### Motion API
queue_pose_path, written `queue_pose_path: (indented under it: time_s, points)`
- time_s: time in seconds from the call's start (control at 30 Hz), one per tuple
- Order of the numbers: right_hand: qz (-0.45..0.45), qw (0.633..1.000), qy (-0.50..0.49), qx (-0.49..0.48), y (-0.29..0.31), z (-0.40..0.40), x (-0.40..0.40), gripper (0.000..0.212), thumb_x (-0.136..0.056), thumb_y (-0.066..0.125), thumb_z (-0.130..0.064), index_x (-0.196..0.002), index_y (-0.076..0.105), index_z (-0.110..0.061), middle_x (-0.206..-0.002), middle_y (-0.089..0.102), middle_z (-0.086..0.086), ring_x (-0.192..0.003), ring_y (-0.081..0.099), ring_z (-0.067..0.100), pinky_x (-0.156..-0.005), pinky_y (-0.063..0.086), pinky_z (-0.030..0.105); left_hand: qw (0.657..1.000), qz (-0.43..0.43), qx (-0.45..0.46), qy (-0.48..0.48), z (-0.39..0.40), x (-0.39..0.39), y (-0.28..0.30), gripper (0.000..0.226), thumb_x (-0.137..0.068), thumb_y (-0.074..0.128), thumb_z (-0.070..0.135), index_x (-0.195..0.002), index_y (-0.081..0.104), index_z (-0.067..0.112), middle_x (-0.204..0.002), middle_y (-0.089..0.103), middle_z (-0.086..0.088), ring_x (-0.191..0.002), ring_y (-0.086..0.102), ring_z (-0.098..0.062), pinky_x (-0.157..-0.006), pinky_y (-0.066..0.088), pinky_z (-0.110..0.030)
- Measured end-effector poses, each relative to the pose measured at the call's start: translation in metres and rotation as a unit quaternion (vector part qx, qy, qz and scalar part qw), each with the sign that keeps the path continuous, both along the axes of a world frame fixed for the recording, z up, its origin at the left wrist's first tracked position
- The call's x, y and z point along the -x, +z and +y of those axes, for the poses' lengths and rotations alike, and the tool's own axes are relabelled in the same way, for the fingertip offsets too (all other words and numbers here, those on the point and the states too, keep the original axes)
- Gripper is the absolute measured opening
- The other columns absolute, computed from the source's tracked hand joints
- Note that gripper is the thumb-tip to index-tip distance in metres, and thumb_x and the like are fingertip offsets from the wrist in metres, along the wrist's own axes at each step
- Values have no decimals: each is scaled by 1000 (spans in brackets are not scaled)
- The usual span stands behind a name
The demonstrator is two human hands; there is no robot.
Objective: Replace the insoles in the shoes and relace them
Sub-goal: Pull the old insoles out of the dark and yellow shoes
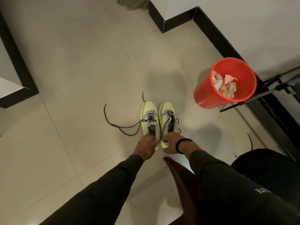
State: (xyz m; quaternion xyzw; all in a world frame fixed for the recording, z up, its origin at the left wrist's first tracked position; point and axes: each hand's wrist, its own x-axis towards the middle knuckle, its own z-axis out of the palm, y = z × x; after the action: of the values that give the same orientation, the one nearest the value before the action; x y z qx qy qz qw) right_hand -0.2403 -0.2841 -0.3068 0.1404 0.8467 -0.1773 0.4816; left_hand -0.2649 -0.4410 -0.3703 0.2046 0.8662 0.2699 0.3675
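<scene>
Head view is filled mostly by a pale tiled floor (78,65), edged by a dark skirting board (211,34) that runs along the white walls at the far right and again at the far left. Two dark-sleeved arms are stretched out from the near edge towards the middle of the floor. A red waste bin (209,96) is seen at the right, tilted in this wide view, with crumpled paper (224,86) lying inside it; a black metal frame (267,90) is placed just beside it on the right. A dark rounded object (266,166) is seen at the near right, and what it is cannot be told. A green cloth (133,3) is glimpsed at the far edge.

Two yellow-green shoes are set side by side, touching, in the middle of the floor with their toes pointing far. The left shoe (148,114) is gripped at its heel collar by the left hand (145,147), whose fingers are curled over the rim. The right shoe (167,114) is held at its heel by the right hand (172,144), fingers hooked into the opening; a black band (183,144) is worn on that wrist. Both shoes are partly laced with dark laces (123,126), and the loose ends from the left shoe are spread over the tiles to its left. Whether insoles lie inside the shoes cannot be told.
</scene>
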Motion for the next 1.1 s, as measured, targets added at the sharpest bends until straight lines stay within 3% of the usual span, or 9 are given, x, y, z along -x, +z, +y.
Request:
queue_pose_path:
  time_s: [0.13, 0.3, 0.43, 0.53, 0.67, 0.87, 0.97, 1.03, 1.1]
  points:
    - [25, 998, -48, 12, 20, 6, 8, 39, -95, 62, -24, -132, 59, -10, -131, 62, 13, -118, 59, 31, -101, 50, 38, 1000, -6, -14, -1, 6, 9, 10, 18, -98, 61, 23, -110, 70, 14, -107, 71, -6, -93, 65, -19, -77, 47, -26]
    - [140, 977, -159, 29, 62, 26, 21, 37, -96, 56, -20, -132, 60, -14, -135, 59, 10, -121, 58, 30, -102, 48, 36, 996, 62, -55, -30, 38, 42, 54, 20, -99, 60, 23, -116, 70, 19, -103, 73, -1, -91, 69, -18, -80, 55, -29]
    - [231, 940, -248, 36, 107, 58, 16, 10, -92, 60, -21, -97, 67, -17, -100, 66, 4, -89, 61, 25, -68, 49, 29, 980, 158, -98, -71, 87, 58, 104, 20, -96, 62, 22, -113, 72, 15, -104, 75, -5, -93, 70, -25, -81, 53, -31]
    - [292, 907, -301, 46, 148, 98, -4, 16, -91, 61, -20, -79, 71, -19, -89, 74, 7, -84, 69, 28, -76, 60, 43, 967, 189, -136, -104, 129, 49, 145, 21, -95, 58, 31, -109, 70, 20, -96, 76, -1, -88, 70, -25, -79, 56, -39]
    - [363, 848, -383, 47, 189, 163, -70, 19, -92, 66, -23, -74, 71, -24, -78, 73, 2, -79, 71, 23, -78, 61, 44, 929, 217, -183, -236, 198, 23, 195, 18, -93, 62, 30, -108, 67, 22, -92, 76, 1, -85, 71, -23, -77, 56, -40]
    - [382, 691, -610, 69, 200, 234, -217, 12, -94, 63, -10, -92, 72, -2, -93, 74, 18, -76, 72, 25, -73, 58, 42, 821, 256, -116, -496, 319, -27, 256, 17, -96, 63, 30, -110, 71, 24, -97, 73, 5, -86, 65, -16, -75, 45, -29]
    - [391, 537, -744, 71, 181, 258, -285, 11, -92, 65, -6, -83, 71, -9, -94, 73, 19, -72, 66, 24, -74, 55, 41, 862, 158, -116, -468, 362, -72, 259, 17, -97, 65, 28, -105, 74, 16, -97, 73, 2, -90, 69, -18, -83, 50, -31]
    - [396, 419, -814, 73, 165, 272, -324, 11, -93, 68, -12, -81, 69, -11, -95, 72, 19, -78, 65, 28, -81, 54, 44, 921, -16, -97, -378, 385, -108, 245, 26, -99, 65, 33, -111, 71, 10, -97, 72, -2, -86, 71, -19, -80, 55, -33]
    - [395, 312, -860, 81, 147, 289, -359, 12, -93, 71, -18, -90, 66, -8, -94, 69, 18, -74, 65, 26, -86, 56, 47, 939, -194, -65, -277, 403, -146, 227, 40, -99, 64, 40, -122, 64, 8, -100, 72, -8, -85, 72, -20, -77, 57, -33]
